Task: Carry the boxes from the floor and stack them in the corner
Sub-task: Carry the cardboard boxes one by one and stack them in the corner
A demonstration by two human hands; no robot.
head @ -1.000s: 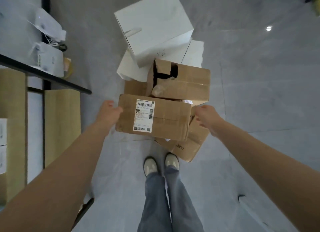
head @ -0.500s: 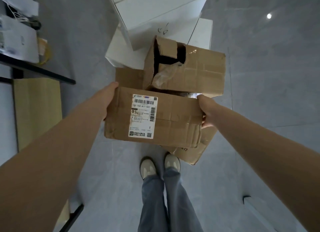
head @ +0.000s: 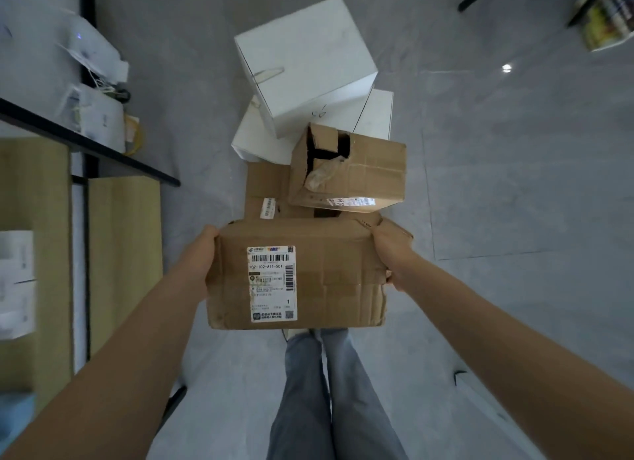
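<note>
A brown cardboard box [head: 296,274] is held up in the middle of the view, above the person's legs [head: 329,391]. Its long side runs from 9 o'clock to 3 o'clock. The big flat face looks up, and a white label [head: 272,283] with bar codes sits on it, a bit to the left of the middle.

The left hand [head: 202,254] holds the box's left end, at 9 o'clock from the label. The right hand [head: 391,250] holds the right end, at 3 o'clock. Each grip is tight on an end, with the fingers curled over the edge. Both arms reach out from the bottom corners and meet at the box.

Past the box, at 12 o'clock, more boxes sit in a pile on the floor [head: 514,185]. A torn brown box [head: 353,171] with a ripped-open end lies nearest, on top of a flat brown box [head: 267,192]. Behind them a white box [head: 305,62] leans on another low white box [head: 377,116].

The floor is grey tile and shines a little. At 9 o'clock a table [head: 89,147] with a dark edge holds white bags [head: 96,116]. Light wood panels [head: 123,254] stand below it.
</note>
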